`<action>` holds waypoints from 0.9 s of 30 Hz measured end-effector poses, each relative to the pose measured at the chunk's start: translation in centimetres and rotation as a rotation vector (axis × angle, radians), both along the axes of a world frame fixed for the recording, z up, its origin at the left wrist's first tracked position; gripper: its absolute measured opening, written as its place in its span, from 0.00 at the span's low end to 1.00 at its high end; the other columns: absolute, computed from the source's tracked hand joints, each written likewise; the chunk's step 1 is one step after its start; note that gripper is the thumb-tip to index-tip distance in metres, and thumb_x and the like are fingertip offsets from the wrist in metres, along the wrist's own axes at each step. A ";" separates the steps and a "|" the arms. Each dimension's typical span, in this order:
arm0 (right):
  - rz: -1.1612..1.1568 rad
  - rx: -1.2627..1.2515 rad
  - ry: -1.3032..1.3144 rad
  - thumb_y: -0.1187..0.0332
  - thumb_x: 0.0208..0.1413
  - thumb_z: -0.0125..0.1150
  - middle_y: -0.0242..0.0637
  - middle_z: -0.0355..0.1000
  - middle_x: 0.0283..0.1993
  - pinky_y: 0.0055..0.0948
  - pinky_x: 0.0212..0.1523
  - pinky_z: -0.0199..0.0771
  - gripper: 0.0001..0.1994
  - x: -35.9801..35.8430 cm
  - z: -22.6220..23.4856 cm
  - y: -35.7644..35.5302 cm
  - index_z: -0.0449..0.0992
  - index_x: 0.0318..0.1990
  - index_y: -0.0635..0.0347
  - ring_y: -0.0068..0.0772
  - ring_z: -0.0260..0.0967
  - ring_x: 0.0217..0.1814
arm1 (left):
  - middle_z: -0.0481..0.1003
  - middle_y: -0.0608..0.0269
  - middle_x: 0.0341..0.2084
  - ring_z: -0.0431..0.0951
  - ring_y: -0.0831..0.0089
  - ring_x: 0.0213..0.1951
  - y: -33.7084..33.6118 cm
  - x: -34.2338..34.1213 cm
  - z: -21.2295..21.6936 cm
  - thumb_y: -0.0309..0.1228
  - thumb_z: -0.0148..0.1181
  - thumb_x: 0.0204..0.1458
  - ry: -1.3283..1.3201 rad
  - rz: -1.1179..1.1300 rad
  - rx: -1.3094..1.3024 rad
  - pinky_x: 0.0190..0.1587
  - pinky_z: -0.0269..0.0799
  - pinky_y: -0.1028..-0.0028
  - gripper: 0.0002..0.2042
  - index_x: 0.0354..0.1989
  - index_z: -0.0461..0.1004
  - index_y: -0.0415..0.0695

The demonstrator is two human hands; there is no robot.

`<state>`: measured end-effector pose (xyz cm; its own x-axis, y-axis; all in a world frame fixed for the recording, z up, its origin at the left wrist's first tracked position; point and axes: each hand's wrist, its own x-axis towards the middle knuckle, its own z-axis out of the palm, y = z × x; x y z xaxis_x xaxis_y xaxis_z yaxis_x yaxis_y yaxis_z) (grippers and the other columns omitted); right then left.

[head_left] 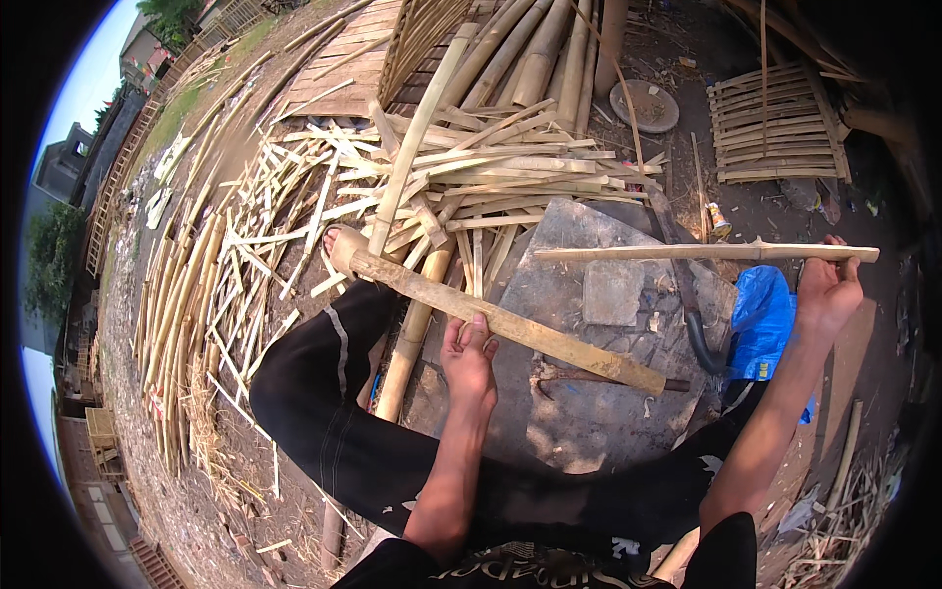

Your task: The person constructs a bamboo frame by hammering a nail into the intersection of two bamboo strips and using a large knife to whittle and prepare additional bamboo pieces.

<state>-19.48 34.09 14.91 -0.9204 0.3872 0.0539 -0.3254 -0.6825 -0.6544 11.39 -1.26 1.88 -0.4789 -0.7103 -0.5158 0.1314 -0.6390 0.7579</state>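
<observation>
My left hand (469, 358) is closed around the lower edge of a wide split bamboo slat (520, 326), thumb on its face. The slat slants from beside my bare foot (340, 245) down to the right. At the right, my right hand (830, 287) grips one end of a narrower bamboo strip (677, 252), held nearly level and pointing left. Under the slat lies a thin tool with a dark handle (675, 385), its other end partly hidden. A long, dark curved tool (699, 339) rests on the grey slab (564, 221).
Cut bamboo strips (491, 187) are heaped beyond the slab, with more piled at left (182, 324). Thick bamboo poles (540, 64) lie behind. A blue plastic bag (760, 324) sits by my right forearm. A slatted bamboo panel (775, 123) and round dish (645, 106) are far right.
</observation>
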 end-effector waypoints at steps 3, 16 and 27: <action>0.031 -0.282 -0.187 0.47 0.72 0.40 0.44 0.62 0.46 0.36 0.56 0.60 0.26 3.1 -0.4 -3.7 0.61 0.44 0.68 0.35 0.59 0.46 | 0.79 0.73 0.34 0.74 0.83 0.37 -1.6 1.7 -1.1 0.33 0.64 0.61 -0.044 0.032 -0.081 0.42 0.65 0.74 0.11 0.47 0.69 0.50; -0.005 0.038 0.081 0.45 0.71 0.40 0.44 0.66 0.57 0.40 0.68 0.61 0.28 2.4 -4.3 -2.2 0.65 0.57 0.66 0.39 0.63 0.63 | 0.81 0.52 0.36 0.85 0.65 0.31 -0.9 5.3 -1.7 0.38 0.64 0.60 -0.798 -0.910 -0.246 0.32 0.78 0.65 0.18 0.48 0.76 0.33; 0.825 0.548 0.744 0.49 0.73 0.38 0.47 0.65 0.63 0.34 0.64 0.68 0.26 0.4 12.4 -16.2 0.71 0.53 0.66 0.36 0.68 0.59 | 0.73 0.51 0.59 0.72 0.62 0.62 1.1 -16.1 24.5 0.46 0.69 0.54 0.198 -0.939 -1.503 0.63 0.68 0.61 0.35 0.65 0.65 0.37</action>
<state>-19.03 17.91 27.32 -0.5545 -0.5323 0.6397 -0.3432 -0.5540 -0.7585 -4.73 -0.19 26.40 -0.9293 0.0516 0.3658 0.3185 0.6137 0.7225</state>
